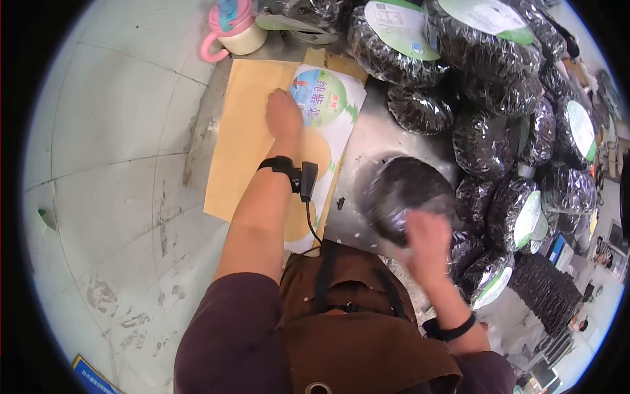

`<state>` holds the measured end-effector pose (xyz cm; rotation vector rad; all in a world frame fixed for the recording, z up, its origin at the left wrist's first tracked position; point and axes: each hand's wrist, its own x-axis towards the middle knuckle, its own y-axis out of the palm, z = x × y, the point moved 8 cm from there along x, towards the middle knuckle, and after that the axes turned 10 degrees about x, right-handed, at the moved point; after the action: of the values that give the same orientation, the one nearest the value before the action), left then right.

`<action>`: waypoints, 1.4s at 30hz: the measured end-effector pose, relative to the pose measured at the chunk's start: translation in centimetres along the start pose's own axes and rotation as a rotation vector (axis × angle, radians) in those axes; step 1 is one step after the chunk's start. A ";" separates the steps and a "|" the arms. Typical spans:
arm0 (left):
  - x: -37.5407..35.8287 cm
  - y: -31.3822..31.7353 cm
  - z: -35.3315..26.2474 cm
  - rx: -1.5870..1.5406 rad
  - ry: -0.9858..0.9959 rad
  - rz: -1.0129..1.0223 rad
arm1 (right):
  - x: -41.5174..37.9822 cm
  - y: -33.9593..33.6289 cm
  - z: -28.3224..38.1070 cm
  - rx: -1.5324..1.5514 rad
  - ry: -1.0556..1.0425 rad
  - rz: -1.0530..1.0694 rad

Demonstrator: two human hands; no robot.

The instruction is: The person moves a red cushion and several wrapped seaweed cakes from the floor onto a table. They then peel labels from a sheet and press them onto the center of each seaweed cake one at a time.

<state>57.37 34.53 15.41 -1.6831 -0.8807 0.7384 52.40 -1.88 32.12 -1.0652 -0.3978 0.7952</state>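
Observation:
My left hand (284, 115) rests on yellowish backing paper (243, 138), its fingers curled together beside a printed label sheet (321, 98). The sheet shows a round green, blue and purple label; whether the fingertips pinch anything is hidden. My right hand (428, 240) is smeared by motion at the near right side of a round, dark bundle in clear plastic wrap (410, 194). That bundle is blurred too and lies on the metal table (361, 151). I cannot make out whether the right fingers grip it.
Dark plastic-wrapped bundles (485, 141), several with white-green labels, are piled along the table's right side. A pink-lidded cup (246, 36) stands at the far left corner. A cable (312, 220) hangs from a device on my left wrist. People appear in the far right background.

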 end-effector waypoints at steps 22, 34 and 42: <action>-24.1 -12.2 -10.7 -1.243 0.336 0.469 | -2.8 -0.2 -10.8 1.092 0.489 -0.420; -26.3 -4.7 -8.5 -0.390 0.581 0.062 | -2.3 3.9 -12.7 0.269 0.499 -0.091; -25.9 -1.9 -6.4 -0.640 0.581 0.368 | -6.1 11.6 -15.5 1.668 1.002 -0.020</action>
<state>48.28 9.84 20.19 -2.4976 -0.4035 0.1529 53.86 -13.12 15.27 0.2394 1.0057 0.2530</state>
